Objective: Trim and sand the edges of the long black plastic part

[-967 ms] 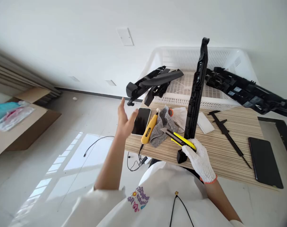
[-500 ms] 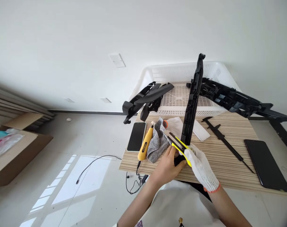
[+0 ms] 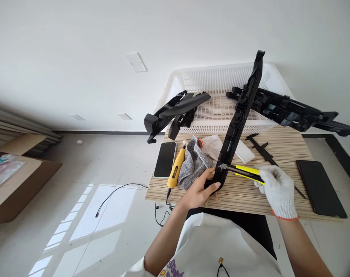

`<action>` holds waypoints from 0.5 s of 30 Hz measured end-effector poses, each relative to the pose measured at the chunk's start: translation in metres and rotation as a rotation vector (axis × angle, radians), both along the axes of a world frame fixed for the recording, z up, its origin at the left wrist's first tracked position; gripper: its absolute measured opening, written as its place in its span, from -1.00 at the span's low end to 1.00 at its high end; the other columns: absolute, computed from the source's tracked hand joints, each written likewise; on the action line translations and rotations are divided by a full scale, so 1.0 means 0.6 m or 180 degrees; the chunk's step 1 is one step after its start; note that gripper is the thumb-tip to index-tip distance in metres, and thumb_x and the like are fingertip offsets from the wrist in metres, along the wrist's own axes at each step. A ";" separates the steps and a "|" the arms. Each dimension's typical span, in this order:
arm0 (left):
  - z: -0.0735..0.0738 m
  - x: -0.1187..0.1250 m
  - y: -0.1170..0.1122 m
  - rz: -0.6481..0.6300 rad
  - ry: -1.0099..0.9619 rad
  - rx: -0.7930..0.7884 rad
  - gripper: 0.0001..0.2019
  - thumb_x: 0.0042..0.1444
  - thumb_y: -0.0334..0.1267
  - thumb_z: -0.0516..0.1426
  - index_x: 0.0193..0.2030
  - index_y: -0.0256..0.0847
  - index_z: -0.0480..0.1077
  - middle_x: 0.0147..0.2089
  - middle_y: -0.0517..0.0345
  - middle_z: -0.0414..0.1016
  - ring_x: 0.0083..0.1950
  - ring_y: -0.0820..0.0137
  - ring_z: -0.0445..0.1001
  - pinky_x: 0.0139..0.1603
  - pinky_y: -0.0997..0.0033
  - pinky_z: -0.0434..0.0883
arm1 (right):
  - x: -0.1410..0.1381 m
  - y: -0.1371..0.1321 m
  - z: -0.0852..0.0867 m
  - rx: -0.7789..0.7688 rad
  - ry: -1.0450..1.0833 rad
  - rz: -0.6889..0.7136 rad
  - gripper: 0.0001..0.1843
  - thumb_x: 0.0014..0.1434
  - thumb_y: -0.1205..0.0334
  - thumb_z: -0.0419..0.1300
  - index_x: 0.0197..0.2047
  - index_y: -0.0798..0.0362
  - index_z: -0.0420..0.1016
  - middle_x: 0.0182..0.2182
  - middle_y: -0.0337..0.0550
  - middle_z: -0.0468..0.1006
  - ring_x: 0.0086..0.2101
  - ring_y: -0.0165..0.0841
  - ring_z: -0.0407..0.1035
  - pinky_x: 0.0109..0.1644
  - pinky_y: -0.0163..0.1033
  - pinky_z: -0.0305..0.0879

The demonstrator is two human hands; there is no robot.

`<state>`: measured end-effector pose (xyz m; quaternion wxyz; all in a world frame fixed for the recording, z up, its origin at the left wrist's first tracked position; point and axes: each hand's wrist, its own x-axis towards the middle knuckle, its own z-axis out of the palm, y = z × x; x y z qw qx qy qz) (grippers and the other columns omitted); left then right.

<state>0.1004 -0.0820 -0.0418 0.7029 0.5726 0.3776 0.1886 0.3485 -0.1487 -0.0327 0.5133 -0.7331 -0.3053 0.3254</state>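
My bare left hand (image 3: pixel 198 191) grips the lower end of a long black plastic part (image 3: pixel 240 115). The part stands tilted on the striped table (image 3: pixel 250 196), with its top leaning right over the white basket (image 3: pixel 221 73). My right hand (image 3: pixel 277 190) wears a white knit glove and holds a yellow utility knife (image 3: pixel 244 171). The knife's blade tip points left and touches the black part just above my left hand.
Beside my left hand lie a grey cloth (image 3: pixel 193 163), a yellow rotary tool (image 3: pixel 176 167) and a phone (image 3: pixel 165 158). A black caliper (image 3: pixel 263 150) and a second phone (image 3: pixel 319 186) lie to the right. More black parts (image 3: pixel 175 111) rest across the basket's rim.
My left hand came in from the air at the left and took the black part's lower end. My right hand let go of the part and moved right with the knife.
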 end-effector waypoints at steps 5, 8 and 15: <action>-0.009 -0.005 -0.006 0.0087 -0.0281 0.0247 -0.50 0.30 0.00 0.12 0.31 -0.05 0.16 -0.08 0.11 0.42 -0.49 0.56 0.43 -0.43 0.42 0.50 | 0.024 -0.022 -0.018 0.0007 -0.2434 0.1959 -0.51 0.12 -0.20 0.29 0.01 -0.10 0.60 -0.17 -0.12 0.69 -0.25 -0.11 0.60 -0.28 -0.10 0.48; -0.012 -0.007 -0.009 0.0131 -0.0351 0.0232 -0.48 0.30 0.01 0.13 0.32 -0.08 0.15 -0.07 0.12 0.39 -0.52 0.61 0.39 -0.46 0.47 0.47 | 0.028 -0.025 -0.019 0.0002 -0.3111 0.2203 -0.48 0.25 -0.24 0.15 0.08 -0.08 0.56 -0.29 -0.13 0.69 -0.39 -0.15 0.58 -0.41 -0.14 0.36; -0.013 -0.007 -0.007 0.0168 -0.0219 0.0212 -0.44 0.27 0.07 0.14 0.31 -0.10 0.17 0.03 0.03 0.40 -0.57 0.68 0.34 -0.59 0.56 0.41 | 0.026 -0.034 -0.014 -0.0234 -0.2845 0.1744 -0.46 0.20 -0.31 0.15 -0.11 0.00 0.59 -0.57 -0.19 0.54 -0.58 -0.27 0.42 -0.50 -0.21 0.19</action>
